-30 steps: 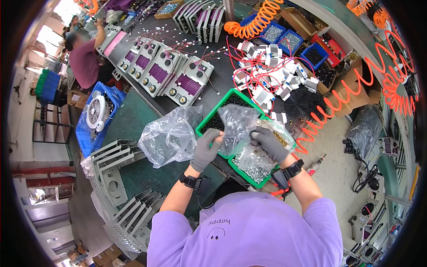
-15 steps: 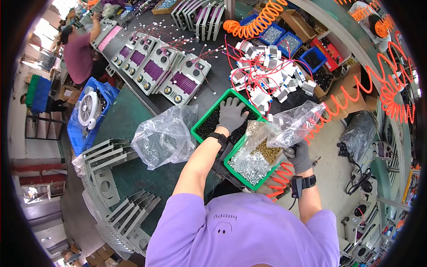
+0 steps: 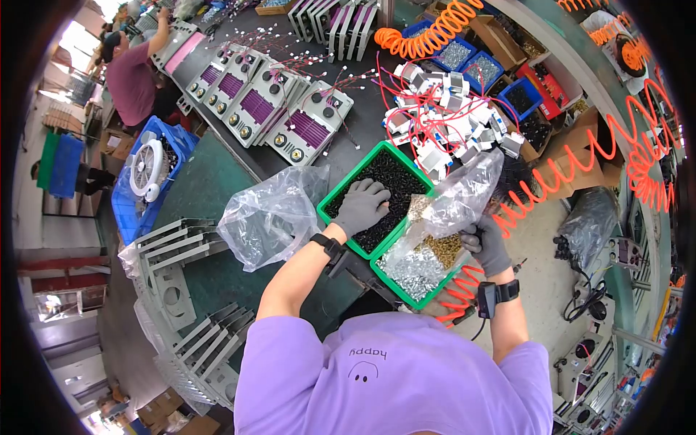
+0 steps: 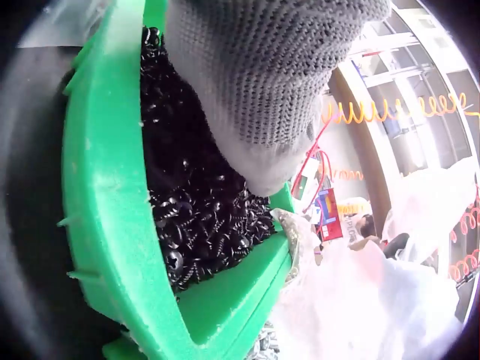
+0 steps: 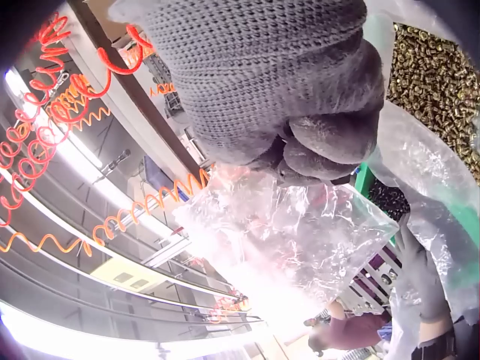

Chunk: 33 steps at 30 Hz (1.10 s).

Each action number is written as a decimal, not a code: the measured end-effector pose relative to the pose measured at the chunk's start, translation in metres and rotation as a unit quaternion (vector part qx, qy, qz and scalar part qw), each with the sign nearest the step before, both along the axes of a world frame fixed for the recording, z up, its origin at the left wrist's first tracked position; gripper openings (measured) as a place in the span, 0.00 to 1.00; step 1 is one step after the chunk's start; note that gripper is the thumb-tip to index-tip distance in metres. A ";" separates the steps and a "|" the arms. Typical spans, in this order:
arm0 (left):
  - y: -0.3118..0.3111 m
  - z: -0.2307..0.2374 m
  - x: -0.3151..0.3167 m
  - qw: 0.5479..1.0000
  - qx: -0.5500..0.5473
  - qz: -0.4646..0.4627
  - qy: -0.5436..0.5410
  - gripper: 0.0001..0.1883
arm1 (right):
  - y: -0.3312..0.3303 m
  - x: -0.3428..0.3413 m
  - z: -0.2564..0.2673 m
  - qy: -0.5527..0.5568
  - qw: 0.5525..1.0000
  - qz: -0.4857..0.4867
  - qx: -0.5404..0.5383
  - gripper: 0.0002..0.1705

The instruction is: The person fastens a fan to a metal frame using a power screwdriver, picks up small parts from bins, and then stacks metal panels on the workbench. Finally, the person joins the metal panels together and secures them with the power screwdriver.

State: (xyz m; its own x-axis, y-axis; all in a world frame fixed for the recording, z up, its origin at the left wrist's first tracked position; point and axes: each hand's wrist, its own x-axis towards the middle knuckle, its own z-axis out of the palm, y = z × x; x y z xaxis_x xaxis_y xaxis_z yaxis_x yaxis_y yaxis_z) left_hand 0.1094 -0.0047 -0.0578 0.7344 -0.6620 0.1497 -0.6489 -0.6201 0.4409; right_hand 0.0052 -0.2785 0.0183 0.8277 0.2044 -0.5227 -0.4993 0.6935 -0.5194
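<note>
My gloved left hand point(image 3: 360, 208) lies on black screws point(image 3: 395, 177) in a green bin point(image 3: 351, 176), at its left side, with the fingers extended. In the left wrist view the grey glove point(image 4: 262, 75) covers part of the screws point(image 4: 210, 232). With curled fingers, my right hand point(image 3: 487, 245) grips a clear plastic bag point(image 3: 464, 196), whose bulk stands up beyond the hand. Below and left of it, a second green bin point(image 3: 396, 290) holds brass screws point(image 3: 444, 250) and silver screws point(image 3: 417, 279), partly under clear plastic.
Another clear bag point(image 3: 272, 217) lies left of the bins. White parts with red wires point(image 3: 453, 109) are heaped beyond them. Panels with purple grilles point(image 3: 312, 130) line the bench. A coiled red hose point(image 3: 551, 174) hangs at right. Another person point(image 3: 134, 80) works at far left.
Both hands were at the bag over the bins. The left hand let go and went onto the black screws, then slid back toward the near left side. The right hand carried the bag rightward.
</note>
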 end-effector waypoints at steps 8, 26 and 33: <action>0.028 0.013 -0.004 0.994 -0.048 -0.019 0.099 0.12 | 0.005 0.013 0.016 0.012 1.000 -0.005 -0.025 0.07; 0.043 0.016 -0.064 0.984 0.136 0.111 0.022 0.08 | -0.004 -0.064 -0.001 -0.003 0.827 0.131 -0.547 0.10; 0.040 0.019 -0.059 0.988 0.102 0.115 0.022 0.08 | 0.027 -0.036 0.063 -0.210 0.808 0.104 -0.540 0.10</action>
